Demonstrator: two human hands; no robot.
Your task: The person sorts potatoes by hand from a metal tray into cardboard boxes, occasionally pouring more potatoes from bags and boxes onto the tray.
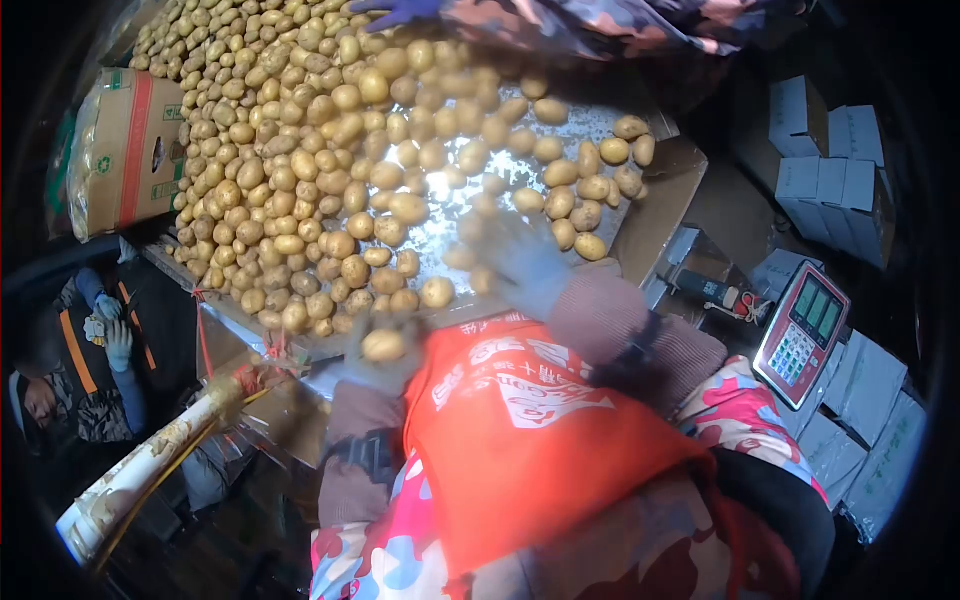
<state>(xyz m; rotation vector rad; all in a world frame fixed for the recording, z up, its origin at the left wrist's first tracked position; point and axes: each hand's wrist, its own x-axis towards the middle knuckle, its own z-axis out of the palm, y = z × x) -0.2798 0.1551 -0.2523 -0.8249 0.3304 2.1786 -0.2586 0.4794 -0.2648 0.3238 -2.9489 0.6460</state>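
Observation:
Many potatoes (290,170) cover a metal sorting table (435,240). My left hand (385,350), gloved in grey, is at the table's near edge with its fingers curled round one potato (383,345). Farther right, my right hand (525,265) in a pale glove reaches over the bare metal and is smeared by motion. Blurred potatoes lie just beyond and to the left of it; whether it holds any is not visible. A small group of potatoes (590,190) sits at the table's right side.
A cardboard box (130,150) stands at the left, a digital scale (803,335) at the right with white boxes (830,180) behind. A white pole (150,465) slants at lower left. Co-workers are at the far edge (600,25) and left (100,350).

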